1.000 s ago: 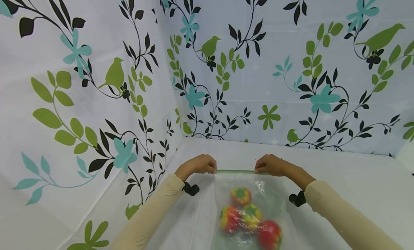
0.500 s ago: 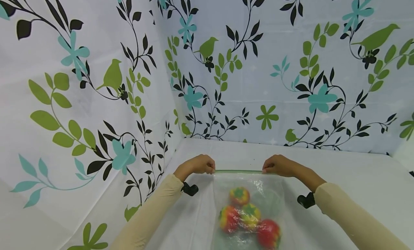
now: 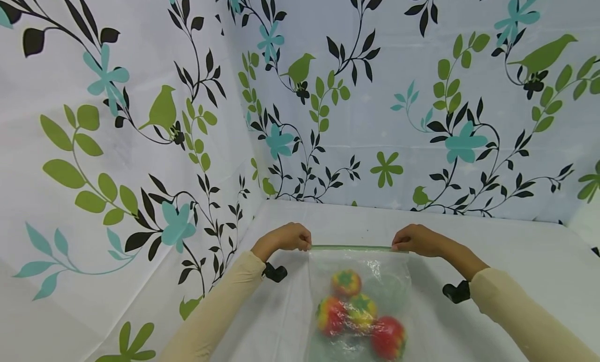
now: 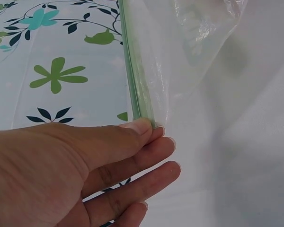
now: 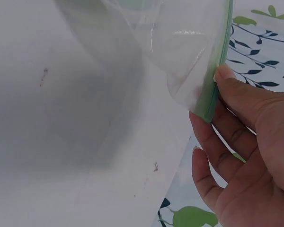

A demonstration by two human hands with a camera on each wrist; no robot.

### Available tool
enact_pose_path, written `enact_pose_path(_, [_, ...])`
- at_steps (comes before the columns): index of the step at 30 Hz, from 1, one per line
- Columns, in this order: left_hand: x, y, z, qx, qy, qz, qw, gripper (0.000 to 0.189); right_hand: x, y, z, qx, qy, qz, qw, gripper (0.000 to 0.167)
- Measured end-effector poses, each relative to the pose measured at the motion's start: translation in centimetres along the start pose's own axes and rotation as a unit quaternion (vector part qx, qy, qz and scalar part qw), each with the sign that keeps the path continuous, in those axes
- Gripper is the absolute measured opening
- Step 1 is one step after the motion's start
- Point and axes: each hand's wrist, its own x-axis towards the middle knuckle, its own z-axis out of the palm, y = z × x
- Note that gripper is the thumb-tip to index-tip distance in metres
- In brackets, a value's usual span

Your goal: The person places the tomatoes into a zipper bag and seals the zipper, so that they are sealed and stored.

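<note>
A clear zip bag with a green seal strip along its top hangs between my hands. Inside it show several red and yellow bell peppers, one of them mostly red, another yellow with a green top. My left hand pinches the strip's left corner; in the left wrist view thumb and forefinger meet on it while the other fingers spread loosely. Near the strip's right end, my right hand pinches it between thumb and fingers, the green corner sticking out just past them.
A white table surface lies beneath the bag. Patterned sheets with birds, leaves and flowers rise at the back and left. A dark wrist mount sits under each sleeve. Small reddish marks show on the white surface.
My right hand has slid rightward along the green strip from well inside to near its right end. My left hand has stayed at the left corner.
</note>
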Motion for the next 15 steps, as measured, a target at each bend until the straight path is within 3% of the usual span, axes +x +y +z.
enact_pose_path(15, [0.1, 0.2, -0.1, 0.001, 0.009, -0.002, 1.0000, 0.012, -1.5, 1.5, -0.5, 0.011, 0.002, 0.017, 0.9998, 0.011])
